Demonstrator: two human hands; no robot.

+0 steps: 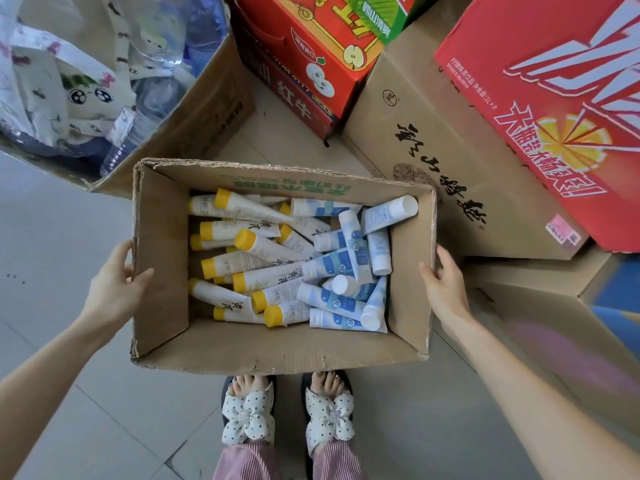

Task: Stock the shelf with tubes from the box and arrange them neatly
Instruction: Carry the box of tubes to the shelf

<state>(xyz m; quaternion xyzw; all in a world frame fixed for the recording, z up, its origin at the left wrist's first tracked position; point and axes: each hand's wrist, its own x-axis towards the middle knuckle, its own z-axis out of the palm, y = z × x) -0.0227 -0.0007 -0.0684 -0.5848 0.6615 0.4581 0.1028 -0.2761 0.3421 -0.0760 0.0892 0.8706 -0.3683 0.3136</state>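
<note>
Box (162, 271): open cardboard, between both hands.
Left hand (116, 285): grasps box's left wall, thumb inside.
Right hand (446, 289): grasps box's right wall.
Tubes (291, 261): heaped loose inside box.

At your 12 o'clock, the dark carton (292, 100) reads 红牛; at 2, the red carton (554, 98) says 1L×8; the blue tubes (341, 306) show 控.
</note>
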